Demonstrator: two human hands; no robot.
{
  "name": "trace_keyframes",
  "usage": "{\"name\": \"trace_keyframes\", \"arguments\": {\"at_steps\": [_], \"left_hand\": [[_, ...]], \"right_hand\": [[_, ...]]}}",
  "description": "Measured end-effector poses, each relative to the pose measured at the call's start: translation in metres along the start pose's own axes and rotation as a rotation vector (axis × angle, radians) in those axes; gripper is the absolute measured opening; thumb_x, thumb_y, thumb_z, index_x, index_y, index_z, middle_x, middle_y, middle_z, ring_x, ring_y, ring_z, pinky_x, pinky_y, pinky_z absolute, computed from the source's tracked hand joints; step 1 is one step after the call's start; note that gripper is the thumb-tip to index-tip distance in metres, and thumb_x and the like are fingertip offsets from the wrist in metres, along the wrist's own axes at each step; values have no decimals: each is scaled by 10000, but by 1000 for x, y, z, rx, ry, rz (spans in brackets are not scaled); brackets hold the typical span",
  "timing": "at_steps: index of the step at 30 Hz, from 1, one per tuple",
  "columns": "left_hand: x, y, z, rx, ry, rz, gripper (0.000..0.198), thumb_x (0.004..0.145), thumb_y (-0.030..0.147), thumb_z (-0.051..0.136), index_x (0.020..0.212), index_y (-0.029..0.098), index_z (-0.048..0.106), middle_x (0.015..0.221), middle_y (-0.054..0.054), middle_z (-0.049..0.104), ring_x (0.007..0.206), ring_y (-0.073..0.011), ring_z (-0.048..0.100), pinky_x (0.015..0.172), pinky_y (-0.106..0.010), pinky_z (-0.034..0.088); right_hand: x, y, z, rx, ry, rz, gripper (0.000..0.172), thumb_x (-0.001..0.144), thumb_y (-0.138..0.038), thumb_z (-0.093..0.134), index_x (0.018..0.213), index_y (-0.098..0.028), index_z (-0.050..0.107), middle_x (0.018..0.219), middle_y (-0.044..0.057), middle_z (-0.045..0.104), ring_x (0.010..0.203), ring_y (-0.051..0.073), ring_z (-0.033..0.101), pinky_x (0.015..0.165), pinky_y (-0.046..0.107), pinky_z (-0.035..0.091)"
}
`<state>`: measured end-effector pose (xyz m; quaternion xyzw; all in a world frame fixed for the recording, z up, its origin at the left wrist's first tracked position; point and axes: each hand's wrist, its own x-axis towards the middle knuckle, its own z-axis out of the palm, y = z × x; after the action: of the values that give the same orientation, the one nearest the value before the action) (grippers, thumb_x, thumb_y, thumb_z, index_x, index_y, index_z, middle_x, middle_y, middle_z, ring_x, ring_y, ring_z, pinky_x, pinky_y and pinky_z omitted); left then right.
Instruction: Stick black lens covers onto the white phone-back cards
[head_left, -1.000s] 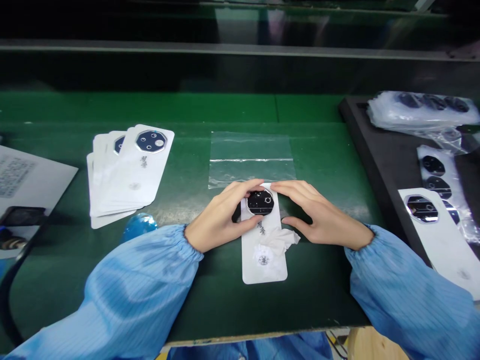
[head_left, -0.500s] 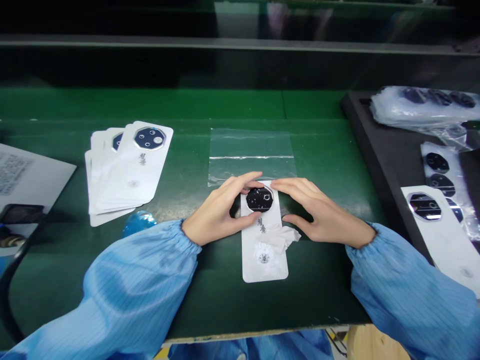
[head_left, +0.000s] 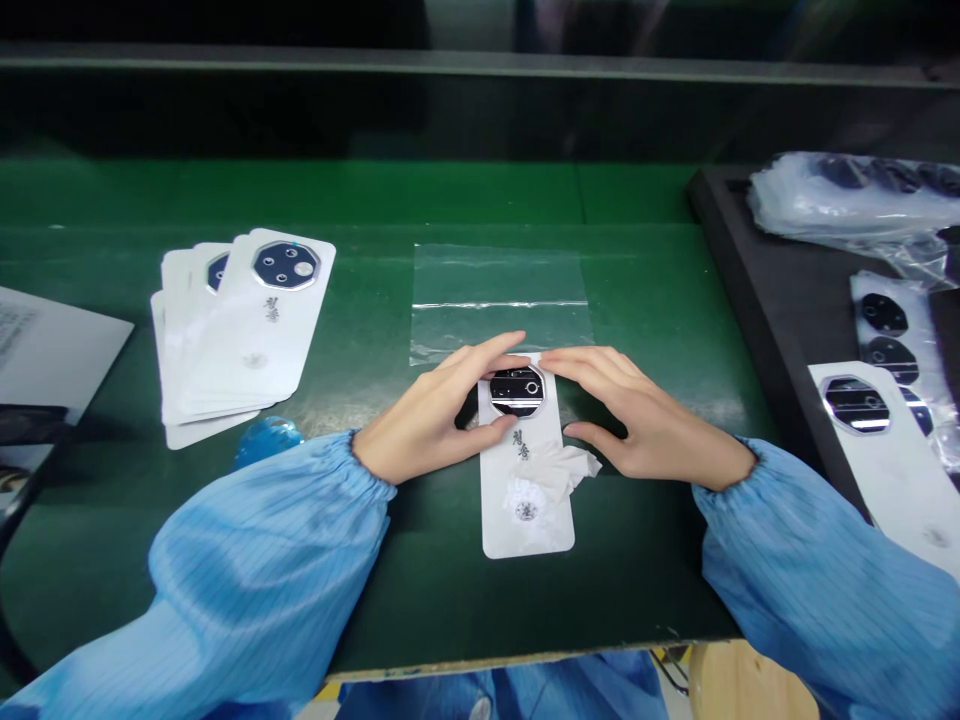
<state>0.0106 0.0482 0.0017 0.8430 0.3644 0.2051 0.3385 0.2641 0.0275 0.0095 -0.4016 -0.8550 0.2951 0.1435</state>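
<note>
A white phone back cover (head_left: 526, 480) lies lengthwise on the green mat, its dark camera ring (head_left: 517, 390) at the far end. My left hand (head_left: 431, 420) curls round the ring's left side, thumb and fingertips touching the cover's top edge. My right hand (head_left: 645, 420) rests on the right, fingertips on the top edge, thumb beside the cover. A crumpled piece of clear film (head_left: 559, 465) lies on the cover's middle. A clear plastic bag (head_left: 499, 300) lies flat just beyond the cover.
A fanned stack of white back covers (head_left: 240, 340) lies at the left, with a blue film scrap (head_left: 266, 440) below it. Papers (head_left: 52, 340) sit far left. A black tray (head_left: 757, 300) at the right holds bagged covers (head_left: 855, 200) and more loose covers (head_left: 885, 450).
Both hands stay on the cover's top end with only slight finger shifts. The whole scene slid a little as the head camera moved.
</note>
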Motion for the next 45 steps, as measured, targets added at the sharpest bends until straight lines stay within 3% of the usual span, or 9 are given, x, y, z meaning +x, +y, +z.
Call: {"name": "trace_keyframes", "arguments": {"at_steps": [14, 21, 31, 37, 45], "left_hand": [[3, 2, -2, -21, -43, -6, 703, 866, 231, 616, 1463, 232, 244, 1359, -21, 589, 1282, -179, 523, 1088, -301, 396], [2, 0, -3, -17, -70, -3, 731, 880, 229, 598, 1491, 243, 197, 1384, -30, 565, 1268, -191, 523, 1092, -342, 398], [2, 0, 2, -56, 28, 20, 751, 829, 184, 637, 1479, 138, 263, 1249, -70, 584, 1162, -158, 569, 1053, -277, 478], [1, 0, 2, -58, 35, 13, 765, 827, 179, 643, 1483, 181, 250, 1258, -54, 584, 1162, -159, 572, 1061, -303, 484], [-2, 4, 5, -31, 59, -30, 757, 838, 191, 654, 1481, 189, 255, 1263, -43, 589, 1175, -153, 572, 1054, -275, 488]], "right_hand": [[0, -1, 0, 0, 1, -4, 636, 874, -178, 573, 1444, -318, 328, 1445, 34, 438, 1335, 273, 376, 1100, 506, 372], [-2, -2, -1, -26, -25, -8, 559, 893, -144, 543, 1413, -292, 398, 1470, 50, 391, 1347, 239, 347, 1108, 481, 350], [1, -2, -1, -22, -21, 1, 548, 884, -153, 569, 1395, -260, 402, 1458, 50, 408, 1338, 214, 349, 1109, 440, 345], [1, -3, -1, -2, -4, 46, 658, 882, -204, 584, 1458, -224, 267, 1442, 69, 425, 1313, 213, 373, 1092, 428, 373], [1, -4, 1, -19, -20, 45, 643, 889, -201, 572, 1458, -220, 273, 1441, 64, 421, 1305, 212, 374, 1092, 416, 368]]}}
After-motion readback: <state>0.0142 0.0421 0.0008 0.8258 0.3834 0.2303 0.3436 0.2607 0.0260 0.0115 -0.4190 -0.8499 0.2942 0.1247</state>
